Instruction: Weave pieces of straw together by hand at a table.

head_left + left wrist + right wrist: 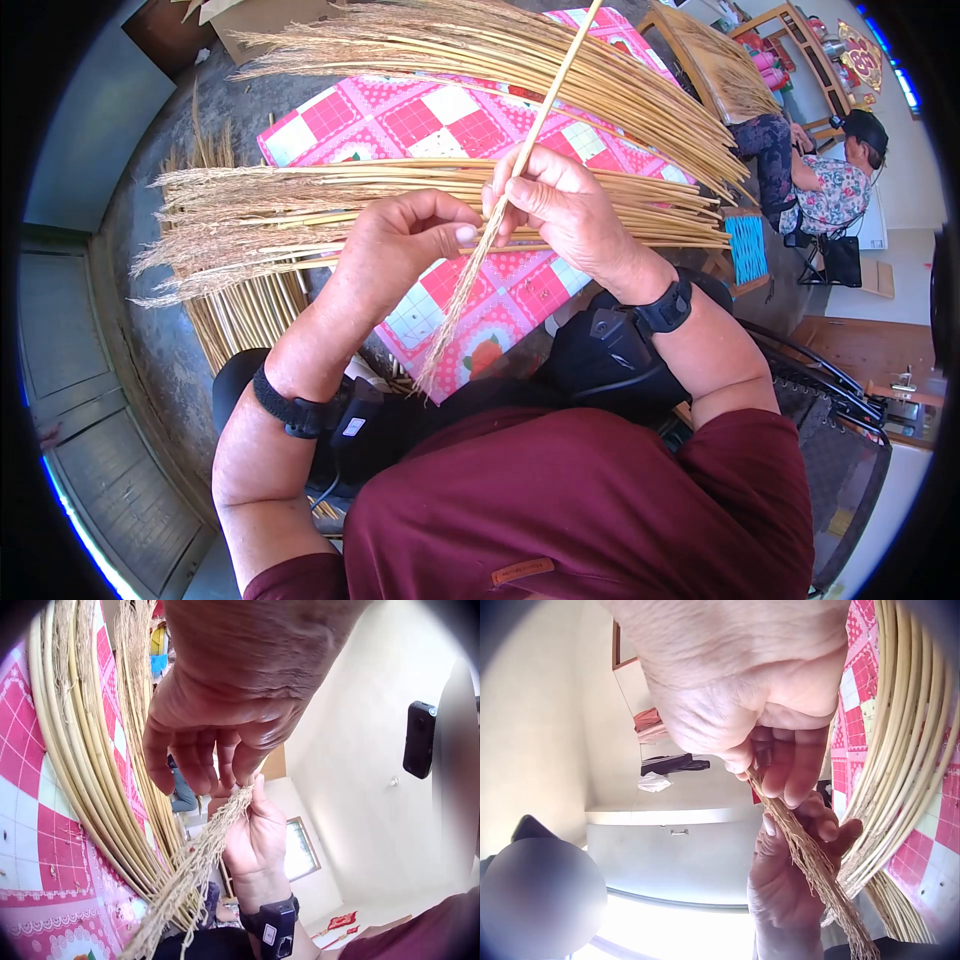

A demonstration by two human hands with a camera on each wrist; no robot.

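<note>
Bends both elbows and brings left hand [402,240] and right hand [568,215] close together above the table [512,305], inside its near edge. Presses right thumb toward curled fingers in a pinch; curves left thumb and forefinger toward each other, forearms angled inward.

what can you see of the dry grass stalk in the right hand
The dry grass stalk looks straw-like: pale, slender, smooth stem, its frayed, tan brushy tuft pointing down over the checked tablecloth. It slants, the stem leaving the head view's top edge. The right hand pinches it; the left hand is close, contact unclear.
</note>
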